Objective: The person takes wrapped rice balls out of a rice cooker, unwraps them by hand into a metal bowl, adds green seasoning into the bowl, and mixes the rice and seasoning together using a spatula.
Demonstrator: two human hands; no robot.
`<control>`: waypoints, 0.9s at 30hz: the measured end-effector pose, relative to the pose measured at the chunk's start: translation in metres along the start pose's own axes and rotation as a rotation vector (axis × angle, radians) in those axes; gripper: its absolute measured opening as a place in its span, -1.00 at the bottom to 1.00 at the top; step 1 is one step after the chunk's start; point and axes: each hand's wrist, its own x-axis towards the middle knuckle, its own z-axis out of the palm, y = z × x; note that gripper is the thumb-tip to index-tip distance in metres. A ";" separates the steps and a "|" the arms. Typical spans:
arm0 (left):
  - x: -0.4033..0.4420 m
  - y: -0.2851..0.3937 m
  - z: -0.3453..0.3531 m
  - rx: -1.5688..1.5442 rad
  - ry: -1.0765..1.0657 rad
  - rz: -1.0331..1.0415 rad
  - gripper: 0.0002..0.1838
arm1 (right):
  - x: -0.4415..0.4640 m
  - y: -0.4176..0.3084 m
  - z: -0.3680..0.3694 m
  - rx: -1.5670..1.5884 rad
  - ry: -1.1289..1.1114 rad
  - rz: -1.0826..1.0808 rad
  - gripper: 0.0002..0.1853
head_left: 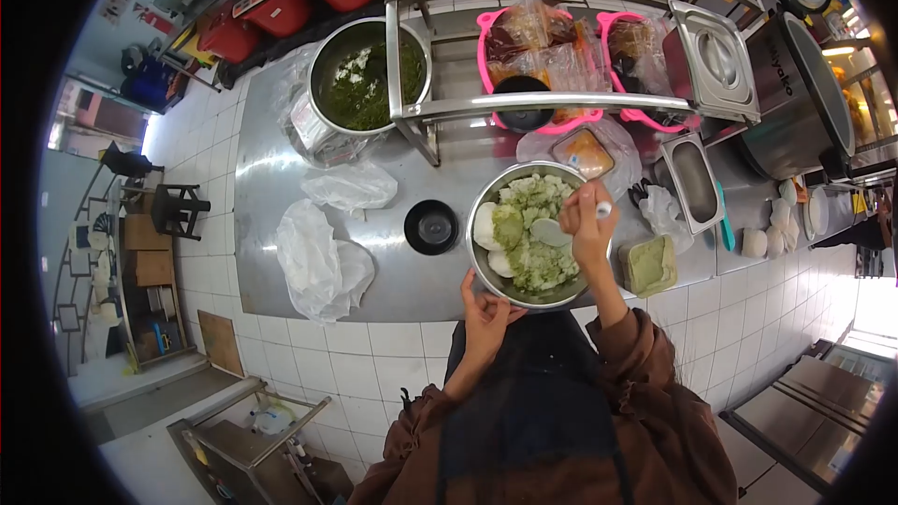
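Table (383,257) of shiny steel spread across my remote view; at its near edge sat a metal bowl (558,299) of green-and-white mash (547,266). The left hand (486,323), partly curled, met the bowl's side; whether it gripped, I couldn't tell. The right hand (589,232) was closed around a spoon (552,232) dipping into the mash.

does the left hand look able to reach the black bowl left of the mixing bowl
Probably yes: the black bowl sits near the left hand with nothing visible between them, though that hand seems to be steadying the metal mixing bowl.
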 end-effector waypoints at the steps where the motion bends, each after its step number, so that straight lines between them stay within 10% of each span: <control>1: -0.005 0.000 -0.003 0.004 0.010 -0.010 -0.29 | 0.004 0.001 -0.004 0.117 -0.040 0.074 -0.66; 27: 0.009 0.003 -0.002 0.148 -0.077 -0.066 -0.12 | -0.020 0.012 0.018 0.192 -0.033 0.178 -0.68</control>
